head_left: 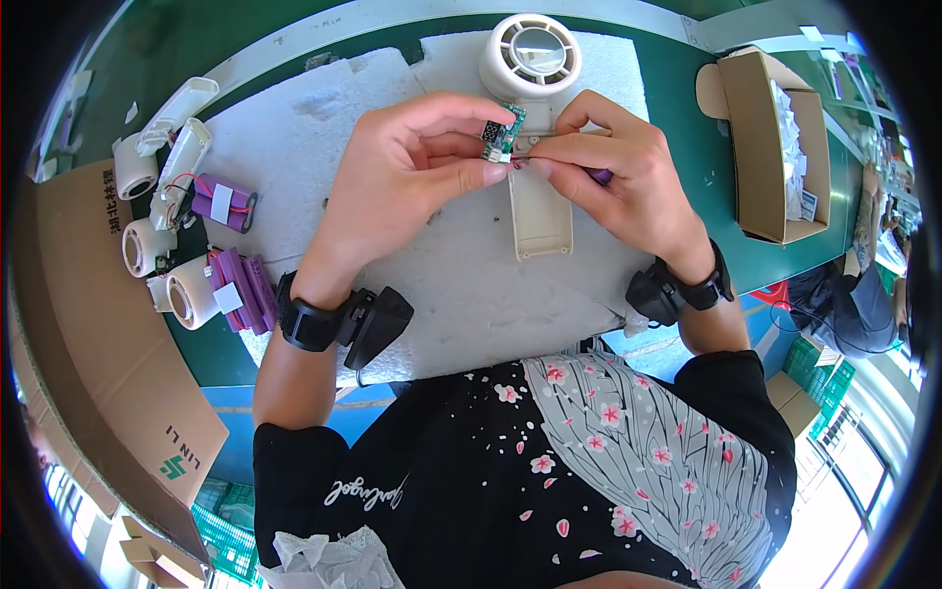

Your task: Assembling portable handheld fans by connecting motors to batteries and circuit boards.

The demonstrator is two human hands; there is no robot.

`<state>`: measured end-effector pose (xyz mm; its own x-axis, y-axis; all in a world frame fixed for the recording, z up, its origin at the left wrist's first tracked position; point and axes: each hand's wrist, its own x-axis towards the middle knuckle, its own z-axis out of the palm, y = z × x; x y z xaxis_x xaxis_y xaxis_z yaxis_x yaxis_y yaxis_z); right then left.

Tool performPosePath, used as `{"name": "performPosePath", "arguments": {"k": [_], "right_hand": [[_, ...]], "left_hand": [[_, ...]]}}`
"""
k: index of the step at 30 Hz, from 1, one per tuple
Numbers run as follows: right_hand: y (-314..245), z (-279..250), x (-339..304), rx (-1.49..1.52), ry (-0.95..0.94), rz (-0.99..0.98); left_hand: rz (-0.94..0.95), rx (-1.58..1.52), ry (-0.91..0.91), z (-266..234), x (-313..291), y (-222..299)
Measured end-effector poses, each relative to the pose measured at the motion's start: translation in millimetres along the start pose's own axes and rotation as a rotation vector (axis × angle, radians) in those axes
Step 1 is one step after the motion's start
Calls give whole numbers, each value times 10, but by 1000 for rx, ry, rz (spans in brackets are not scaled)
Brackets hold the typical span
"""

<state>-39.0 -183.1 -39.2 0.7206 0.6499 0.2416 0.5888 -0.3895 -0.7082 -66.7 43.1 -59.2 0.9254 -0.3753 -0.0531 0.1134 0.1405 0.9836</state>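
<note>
My left hand (392, 172) pinches a small green circuit board (507, 135) by its edges, between thumb and fingers. A dark display block and a white connector show on the board. Close against it, my right hand (628, 157) pinches thin wires (522, 157) at the board's lower end. A bit of purple, perhaps a battery cell (600, 176), peeks out under the right fingers. Below both hands lies a white handheld fan (531, 59), its round head at the far side and its opened handle shell (543, 228) pointing toward me. The wires' far ends are hidden.
White foam sheet (442, 304) covers the green table. At left lie several white fan bodies (182, 157) and purple battery packs (245, 290), beside a large cardboard box (108, 324). An open carton (780, 147) with white packets stands at right.
</note>
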Motion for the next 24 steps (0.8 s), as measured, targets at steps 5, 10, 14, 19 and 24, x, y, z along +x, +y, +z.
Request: {"name": "performPosePath", "arguments": {"k": [5,10,14,19,24], "right_hand": [[-4,3,-4,-8,20,17],[11,9,-3,-18,41,1],[0,10,-5,-29,38,4],[2,24,-10,-21,47,2],[-5,22,-6,-11,54,-6]], "left_hand": [[41,-1,22,11,-4,-24],[68,-7,65,37,0,-46],[79,-15,87,48,0,-71],[77,8,97,50,2,-70],[68,-17,82,45,8,-58]]}}
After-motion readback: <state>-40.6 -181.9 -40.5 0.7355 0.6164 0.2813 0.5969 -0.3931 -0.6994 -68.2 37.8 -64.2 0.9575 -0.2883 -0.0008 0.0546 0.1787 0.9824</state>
